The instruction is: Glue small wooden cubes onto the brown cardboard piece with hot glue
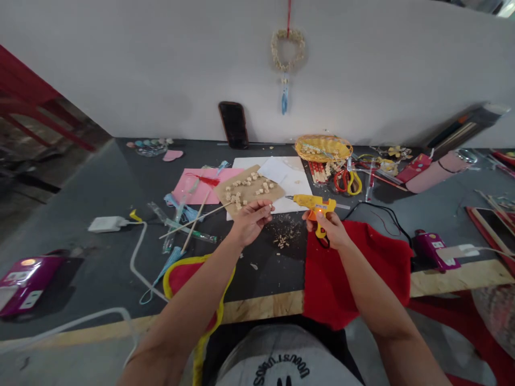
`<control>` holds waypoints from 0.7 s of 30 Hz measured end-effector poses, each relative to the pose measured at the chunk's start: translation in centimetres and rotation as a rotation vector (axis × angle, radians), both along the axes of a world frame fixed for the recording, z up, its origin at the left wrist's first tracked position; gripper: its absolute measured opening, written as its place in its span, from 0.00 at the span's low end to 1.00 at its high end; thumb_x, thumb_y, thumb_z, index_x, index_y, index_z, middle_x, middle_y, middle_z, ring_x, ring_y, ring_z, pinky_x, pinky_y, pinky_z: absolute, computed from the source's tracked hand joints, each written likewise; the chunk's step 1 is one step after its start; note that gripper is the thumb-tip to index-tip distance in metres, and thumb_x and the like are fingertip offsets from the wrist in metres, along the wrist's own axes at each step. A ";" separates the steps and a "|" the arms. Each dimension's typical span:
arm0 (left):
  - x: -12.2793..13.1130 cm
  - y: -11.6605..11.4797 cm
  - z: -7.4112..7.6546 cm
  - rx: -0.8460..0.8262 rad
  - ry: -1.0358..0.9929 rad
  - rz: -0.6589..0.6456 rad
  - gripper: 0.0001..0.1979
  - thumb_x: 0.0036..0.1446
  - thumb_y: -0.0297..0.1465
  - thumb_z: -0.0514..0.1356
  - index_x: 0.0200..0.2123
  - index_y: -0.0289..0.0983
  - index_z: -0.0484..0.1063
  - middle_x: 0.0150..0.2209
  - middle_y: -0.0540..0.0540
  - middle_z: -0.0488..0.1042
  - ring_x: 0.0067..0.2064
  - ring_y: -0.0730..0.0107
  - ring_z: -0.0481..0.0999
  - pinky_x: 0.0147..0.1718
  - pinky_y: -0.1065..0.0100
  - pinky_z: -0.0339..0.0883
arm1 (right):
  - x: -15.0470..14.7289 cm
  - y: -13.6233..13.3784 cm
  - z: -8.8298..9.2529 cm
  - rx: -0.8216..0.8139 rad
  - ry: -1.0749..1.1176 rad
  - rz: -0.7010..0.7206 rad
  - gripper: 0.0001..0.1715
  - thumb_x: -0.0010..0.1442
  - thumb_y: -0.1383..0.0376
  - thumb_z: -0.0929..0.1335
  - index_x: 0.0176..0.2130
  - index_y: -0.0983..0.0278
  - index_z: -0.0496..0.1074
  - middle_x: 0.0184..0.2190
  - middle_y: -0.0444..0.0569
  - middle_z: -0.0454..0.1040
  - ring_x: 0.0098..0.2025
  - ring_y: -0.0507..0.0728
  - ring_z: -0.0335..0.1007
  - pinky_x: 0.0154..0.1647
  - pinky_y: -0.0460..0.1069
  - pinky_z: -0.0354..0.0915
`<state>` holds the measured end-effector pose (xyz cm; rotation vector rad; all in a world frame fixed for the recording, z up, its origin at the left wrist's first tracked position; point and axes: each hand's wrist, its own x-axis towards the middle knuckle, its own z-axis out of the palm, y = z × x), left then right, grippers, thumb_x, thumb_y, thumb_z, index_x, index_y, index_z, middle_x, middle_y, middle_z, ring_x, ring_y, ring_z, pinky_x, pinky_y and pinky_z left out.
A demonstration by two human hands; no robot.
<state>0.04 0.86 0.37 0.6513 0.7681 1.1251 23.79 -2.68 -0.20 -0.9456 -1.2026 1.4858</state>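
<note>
My right hand (pixel 328 228) grips a yellow hot glue gun (pixel 314 205) by its handle, nozzle pointing left. My left hand (pixel 251 219) is raised beside it, fingers pinched on a tiny pale piece I can barely make out. Just beyond the left hand lies a brown cardboard piece (pixel 277 191) with several small pale cubes (pixel 244 191) arranged on it, resting on white paper (pixel 295 181). More pale crumbs (pixel 284 240) are scattered on the dark table between my hands.
Red felt (pixel 358 268) drapes over the front edge. Pink paper (pixel 189 185), wooden sticks (pixel 193 220), scissors (pixel 348 181), a wicker basket (pixel 323 148), a phone (pixel 234 124) against the wall, purple power strips (pixel 24 281) and a black cord (pixel 382 212) surround the work area.
</note>
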 end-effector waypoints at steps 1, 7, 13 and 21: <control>-0.1 0.0 -0.1 0.000 -0.006 -0.003 0.12 0.41 0.29 0.73 0.31 0.34 0.78 0.28 0.48 0.76 0.25 0.81 0.68 0.25 0.77 0.66 | -0.1 -0.1 0.2 0.015 -0.021 0.016 0.24 0.59 0.46 0.67 0.37 0.64 0.76 0.24 0.46 0.70 0.27 0.51 0.64 0.29 0.47 0.62; -0.1 -0.1 -0.3 0.009 -0.010 -0.002 0.12 0.41 0.28 0.73 0.31 0.33 0.78 0.27 0.47 0.76 0.26 0.80 0.69 0.25 0.77 0.65 | -0.6 -0.7 1.1 0.048 -0.139 0.089 0.27 0.60 0.44 0.65 0.36 0.64 0.76 0.25 0.46 0.69 0.27 0.51 0.62 0.28 0.46 0.58; 0.0 -0.2 -0.3 -0.017 0.040 0.009 0.13 0.40 0.29 0.73 0.31 0.34 0.77 0.27 0.48 0.76 0.30 0.77 0.73 0.27 0.77 0.67 | -0.6 -0.7 0.2 0.068 -0.172 0.125 0.26 0.62 0.44 0.63 0.37 0.63 0.74 0.27 0.46 0.67 0.27 0.51 0.59 0.28 0.47 0.57; 0.1 -0.1 -0.6 0.004 0.057 0.008 0.14 0.39 0.31 0.74 0.31 0.34 0.78 0.27 0.49 0.76 0.30 0.76 0.73 0.27 0.76 0.67 | -1.1 -0.8 0.3 0.092 -0.206 0.138 0.26 0.63 0.45 0.62 0.34 0.63 0.72 0.25 0.44 0.63 0.27 0.51 0.57 0.28 0.47 0.56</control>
